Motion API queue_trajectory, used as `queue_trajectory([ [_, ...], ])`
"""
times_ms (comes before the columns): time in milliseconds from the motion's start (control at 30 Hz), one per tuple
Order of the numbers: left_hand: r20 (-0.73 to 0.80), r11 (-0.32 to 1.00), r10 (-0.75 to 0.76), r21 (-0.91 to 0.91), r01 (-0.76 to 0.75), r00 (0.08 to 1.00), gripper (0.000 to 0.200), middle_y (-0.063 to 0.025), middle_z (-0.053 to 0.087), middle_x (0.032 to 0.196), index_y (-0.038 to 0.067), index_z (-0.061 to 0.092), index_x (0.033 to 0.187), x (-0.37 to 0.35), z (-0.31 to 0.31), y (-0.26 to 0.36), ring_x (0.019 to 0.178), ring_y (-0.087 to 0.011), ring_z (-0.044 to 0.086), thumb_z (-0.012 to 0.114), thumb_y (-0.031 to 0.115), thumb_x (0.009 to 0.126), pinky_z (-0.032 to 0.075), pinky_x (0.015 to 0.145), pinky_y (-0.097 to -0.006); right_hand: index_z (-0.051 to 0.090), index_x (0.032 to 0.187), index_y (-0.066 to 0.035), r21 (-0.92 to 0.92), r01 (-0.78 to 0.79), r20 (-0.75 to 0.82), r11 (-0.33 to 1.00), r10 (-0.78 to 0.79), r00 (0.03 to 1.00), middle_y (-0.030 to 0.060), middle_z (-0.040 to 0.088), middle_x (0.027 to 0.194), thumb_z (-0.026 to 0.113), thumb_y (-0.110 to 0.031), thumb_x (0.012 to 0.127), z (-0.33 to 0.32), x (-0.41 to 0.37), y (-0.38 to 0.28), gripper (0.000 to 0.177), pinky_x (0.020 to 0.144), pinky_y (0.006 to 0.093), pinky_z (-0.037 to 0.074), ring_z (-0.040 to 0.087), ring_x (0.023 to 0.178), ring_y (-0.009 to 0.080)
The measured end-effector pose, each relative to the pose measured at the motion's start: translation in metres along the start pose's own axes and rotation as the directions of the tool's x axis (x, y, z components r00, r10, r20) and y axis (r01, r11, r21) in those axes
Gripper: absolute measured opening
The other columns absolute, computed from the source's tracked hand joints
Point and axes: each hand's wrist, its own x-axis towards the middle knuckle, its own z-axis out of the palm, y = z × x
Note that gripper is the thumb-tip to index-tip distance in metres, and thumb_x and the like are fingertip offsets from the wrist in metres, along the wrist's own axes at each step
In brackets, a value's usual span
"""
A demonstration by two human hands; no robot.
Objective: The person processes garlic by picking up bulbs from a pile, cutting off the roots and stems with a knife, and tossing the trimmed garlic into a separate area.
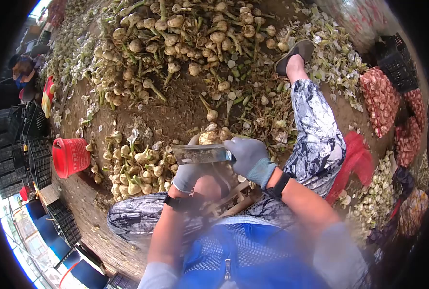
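My right hand (249, 155), in a grey glove, is closed round the handle of a wide knife (201, 154). The blade points left and lies across in front of my left hand (190, 174), also gloved in grey. Much of my left hand is behind the blade, and what its fingers hold, if anything, is hidden. Just beyond the blade sits a garlic bulb (208, 138). Left of my hands lies a pile of garlic bulbs (140, 168) on the ground. A larger heap of garlic with stems (176, 43) spreads out ahead.
A red bucket (71, 157) stands at the left, near stacked black crates (41, 164). Net sacks of garlic (379, 98), a black crate (396, 65) and a red net (353, 161) are at the right. Another person (25, 72) is at the far upper left.
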Motion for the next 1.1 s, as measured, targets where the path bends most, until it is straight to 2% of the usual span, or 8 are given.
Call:
queue_trajectory([
  [367,0.027,0.989,-0.055,0.137,0.051,0.998,0.054,-0.0057,0.065,0.108,-0.002,0.055,0.125,-0.021,0.03,0.053,0.098,-0.0102,0.059,0.077,0.013,0.078,0.05,0.087,-0.0256,0.071,0.095,-0.015,-0.059,-0.628,0.246,0.776,0.621,0.744,0.0142,0.071,0.087,0.06,-0.021,0.082,0.034,0.01,0.065,0.019,0.075,0.0452,0.054,0.068,0.083,0.0359],
  [533,0.013,0.932,0.116,0.346,-0.113,0.993,0.044,-0.0044,0.065,0.102,0.003,0.062,0.112,-0.006,0.016,0.017,0.093,-0.0137,0.063,0.08,0.012,0.074,0.051,0.08,-0.0284,0.072,0.106,-0.014,0.213,-0.517,0.233,0.829,0.47,0.851,0.0105,0.072,0.088,0.074,-0.023,0.076,0.026,0.011,0.046,0.031,0.076,0.0371,0.054,0.069,0.08,0.0271],
  [600,0.241,0.354,0.219,0.883,-0.307,0.946,0.024,-0.006,0.063,0.093,0.008,0.065,0.089,0.001,0.004,0.002,0.082,-0.0257,0.064,0.077,0.006,0.069,0.051,0.07,-0.0343,0.072,0.104,-0.014,0.242,-0.476,0.27,0.846,0.413,0.87,0.0109,0.072,0.088,0.073,-0.024,0.077,0.012,0.017,0.024,0.029,0.076,0.0372,0.054,0.069,0.081,0.028],
  [767,0.401,0.046,0.309,0.899,-0.435,0.862,0.014,-0.0094,0.061,0.088,0.011,0.065,0.08,-0.014,0.001,0.021,0.068,-0.0314,0.059,0.07,0.007,0.067,0.048,0.064,-0.0417,0.072,0.1,-0.014,-0.062,-0.464,0.453,0.884,0.439,0.776,0.016,0.071,0.094,0.063,-0.022,0.079,0.028,0.022,0.03,0.024,0.081,0.044,0.053,0.068,0.09,0.0369],
  [833,0.311,0.016,0.539,0.926,-0.378,0.783,0.011,-0.0095,0.062,0.086,0.011,0.066,0.081,-0.025,-0.019,0.03,0.067,-0.0315,0.061,0.069,0.01,0.071,0.05,0.065,-0.0434,0.073,0.099,-0.008,-0.088,-0.587,0.451,0.805,0.558,0.697,0.0162,0.072,0.097,0.065,-0.023,0.08,0.032,0.004,0.058,0.026,0.086,0.04,0.053,0.069,0.093,0.0343],
  [900,0.057,0.007,0.104,0.998,-0.058,0.993,0.011,-0.0117,0.065,0.089,0.009,0.066,0.083,-0.045,-0.08,0.022,0.073,-0.0343,0.064,0.07,0.015,0.075,0.052,0.068,-0.0452,0.072,0.095,-0.003,0.299,-0.739,0.342,0.603,0.655,0.673,0.0151,0.073,0.085,0.073,-0.024,0.079,0.06,-0.018,0.095,0.027,0.071,0.0361,0.056,0.071,0.077,0.0263],
  [967,-0.252,-0.313,-0.466,0.943,0.109,0.848,0.031,-0.0161,0.067,0.094,0.007,0.069,0.101,-0.049,-0.143,0.022,0.08,-0.0361,0.068,0.069,0.029,0.079,0.054,0.073,-0.046,0.07,0.088,0.0,0.699,-0.694,0.399,0.171,0.712,0.577,0.004,0.066,0.069,0.075,-0.011,0.082,0.022,0.002,0.066,0.013,0.045,0.0262,0.046,0.06,0.052,0.0115],
  [1100,-0.089,-0.062,0.06,0.994,0.092,0.994,0.047,-0.0195,0.064,0.111,0.007,0.058,0.119,0.011,-0.109,0.036,0.088,-0.0394,0.066,0.07,0.022,0.076,0.054,0.074,-0.0478,0.07,0.098,-0.001,0.883,-0.468,0.312,0.032,0.704,0.638,0.0048,0.069,0.079,0.074,-0.011,0.084,0.022,0.021,0.072,0.018,0.053,0.0288,0.049,0.061,0.059,0.0122],
])
